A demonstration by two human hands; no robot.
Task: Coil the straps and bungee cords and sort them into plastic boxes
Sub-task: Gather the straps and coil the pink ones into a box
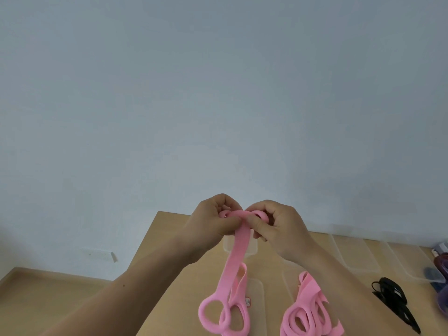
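From the head view, both hands are raised above the tabletop (169, 238), working one pink strap (236, 258). The left hand (213, 219) has its fingers closed on the strap's top loop; the right hand (278, 226) pinches the neighbouring loop, fingers curled shut on it. The strap hangs down between the wrists to two padded rings near the bottom edge. A second pink strap (310, 309) lies bunched to the right, a black cord (392, 301) farther right. Clear boxes (351, 253) sit at the far right, one small box (240, 248) behind the hanging strap. The strap looks soft, light and floppy, so coils will likely spring loose; best held flat at the wound part, pinched across its width.
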